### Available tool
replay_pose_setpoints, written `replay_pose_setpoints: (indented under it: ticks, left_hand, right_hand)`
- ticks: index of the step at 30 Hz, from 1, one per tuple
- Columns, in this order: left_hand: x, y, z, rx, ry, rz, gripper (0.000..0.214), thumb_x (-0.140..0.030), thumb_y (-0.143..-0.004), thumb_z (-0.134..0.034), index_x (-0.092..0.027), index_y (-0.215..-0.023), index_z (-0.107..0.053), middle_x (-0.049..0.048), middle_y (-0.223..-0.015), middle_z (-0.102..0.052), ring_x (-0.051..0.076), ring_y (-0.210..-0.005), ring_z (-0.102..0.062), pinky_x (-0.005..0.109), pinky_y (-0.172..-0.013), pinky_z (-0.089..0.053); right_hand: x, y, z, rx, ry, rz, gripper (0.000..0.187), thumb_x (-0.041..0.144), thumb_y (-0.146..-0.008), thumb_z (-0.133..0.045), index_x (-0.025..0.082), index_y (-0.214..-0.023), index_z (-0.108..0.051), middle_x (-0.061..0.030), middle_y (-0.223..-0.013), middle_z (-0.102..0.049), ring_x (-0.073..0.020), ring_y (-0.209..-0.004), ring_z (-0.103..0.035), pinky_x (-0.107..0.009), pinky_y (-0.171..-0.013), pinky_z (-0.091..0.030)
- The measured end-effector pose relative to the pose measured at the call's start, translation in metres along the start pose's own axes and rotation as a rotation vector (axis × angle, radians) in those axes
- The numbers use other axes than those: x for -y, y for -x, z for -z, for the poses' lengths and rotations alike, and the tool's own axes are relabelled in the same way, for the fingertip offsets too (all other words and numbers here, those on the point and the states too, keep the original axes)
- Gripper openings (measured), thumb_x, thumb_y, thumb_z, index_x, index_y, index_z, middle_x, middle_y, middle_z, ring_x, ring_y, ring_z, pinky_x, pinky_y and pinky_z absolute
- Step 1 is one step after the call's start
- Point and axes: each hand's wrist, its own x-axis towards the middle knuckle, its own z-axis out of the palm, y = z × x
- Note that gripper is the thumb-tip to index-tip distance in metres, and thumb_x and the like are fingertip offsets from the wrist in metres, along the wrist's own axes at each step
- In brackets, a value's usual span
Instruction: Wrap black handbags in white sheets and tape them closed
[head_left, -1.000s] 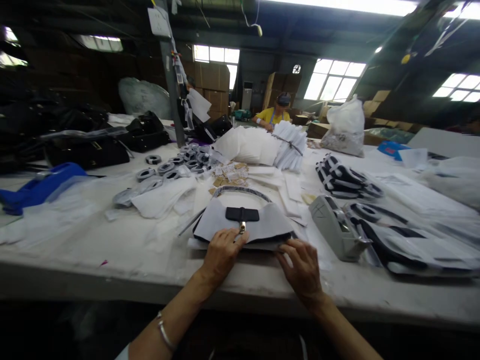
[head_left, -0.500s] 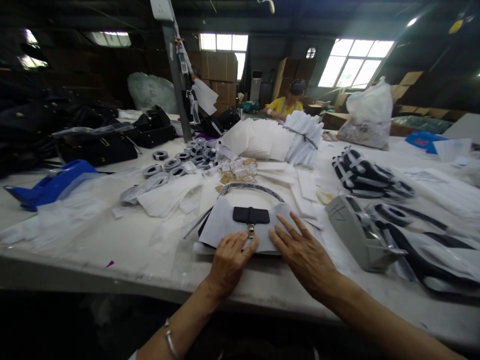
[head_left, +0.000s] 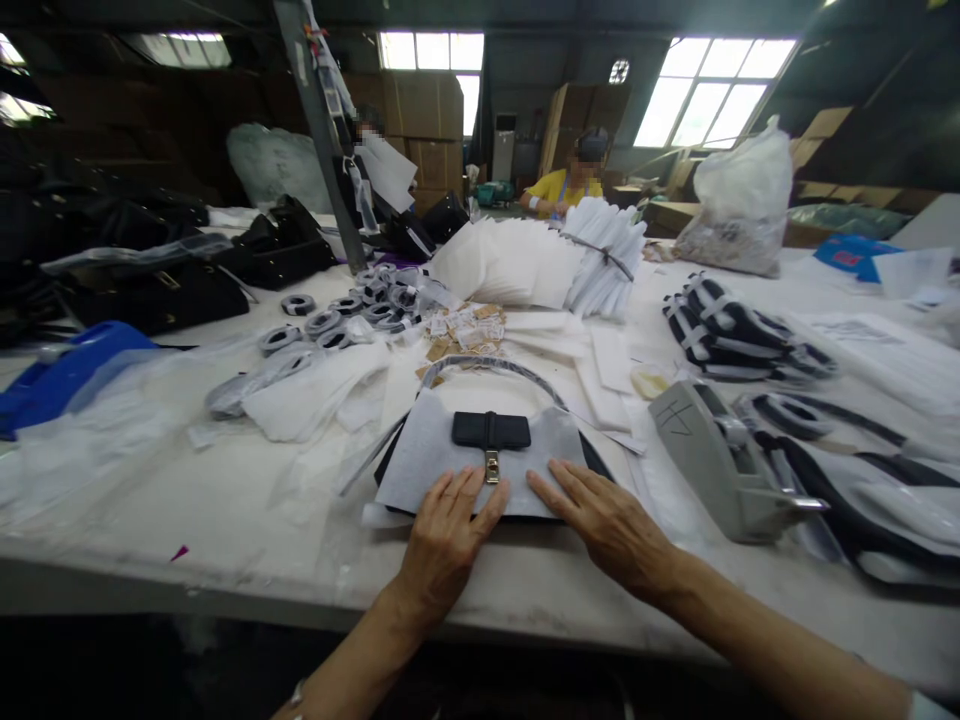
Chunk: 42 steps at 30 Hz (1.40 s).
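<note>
A black handbag [head_left: 596,458] lies on the table in front of me, its front mostly covered by a white protective sheet [head_left: 420,450]. Through the sheet's middle shows a black strap tab [head_left: 491,430] with a gold clasp [head_left: 492,467] below it. The wrapped handle [head_left: 495,362] arches at the far side. My left hand [head_left: 446,535] rests on the sheet's lower edge left of the clasp, fingers stretched out. On the right part of the sheet my right hand [head_left: 607,515] lies flat, fingers extended. Neither hand grips anything.
To the right stands a grey tape dispenser [head_left: 712,470]; a blue one [head_left: 67,370] is at far left. Rolled straps [head_left: 322,322], paper tags [head_left: 465,330] and white paper stacks [head_left: 517,262] lie beyond the bag. A person in yellow [head_left: 559,190] sits across the table.
My right hand has come down and inward, its fingers now flatter on the sheet. The sheet's right side has shifted, baring more of the bag's black edge. The view has tilted slightly.
</note>
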Motion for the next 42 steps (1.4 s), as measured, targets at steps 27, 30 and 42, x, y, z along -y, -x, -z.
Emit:
replay_pose_setpoints:
  ticks: [27, 30, 42]
  left_hand:
    - [-0.001, 0.004, 0.010, 0.137, -0.156, -0.083, 0.045, -0.013, -0.096, -0.039, -0.016, -0.140, -0.048, 0.0133, -0.142, -0.053, 0.028, -0.130, -0.050, 0.051, -0.110, -0.036]
    - [-0.002, 0.005, 0.013, 0.154, -0.179, -0.094, 0.045, -0.016, -0.097, -0.040, -0.017, -0.141, -0.047, 0.0128, -0.143, -0.053, 0.029, -0.130, -0.050, 0.050, -0.110, -0.036]
    - [-0.011, 0.017, 0.012, 0.098, -0.185, -0.099, 0.047, -0.030, -0.098, -0.043, -0.028, -0.144, -0.043, 0.0059, -0.148, -0.047, 0.032, -0.135, -0.043, 0.057, -0.111, -0.031]
  right_hand:
    - [0.041, -0.019, -0.022, -0.221, -0.096, -0.086, 0.045, 0.008, -0.094, -0.040, 0.014, -0.137, -0.052, -0.0128, -0.139, -0.056, -0.0279, -0.130, -0.047, -0.049, -0.106, -0.040]
    - [0.042, -0.019, -0.020, -0.221, -0.082, -0.086, 0.045, 0.008, -0.093, -0.042, 0.015, -0.136, -0.052, -0.0131, -0.137, -0.057, -0.0273, -0.129, -0.048, -0.048, -0.106, -0.040]
    - [0.046, -0.018, -0.026, -0.249, -0.077, -0.110, 0.045, 0.009, -0.093, -0.044, 0.016, -0.137, -0.052, -0.0132, -0.136, -0.059, -0.0253, -0.128, -0.050, -0.047, -0.106, -0.040]
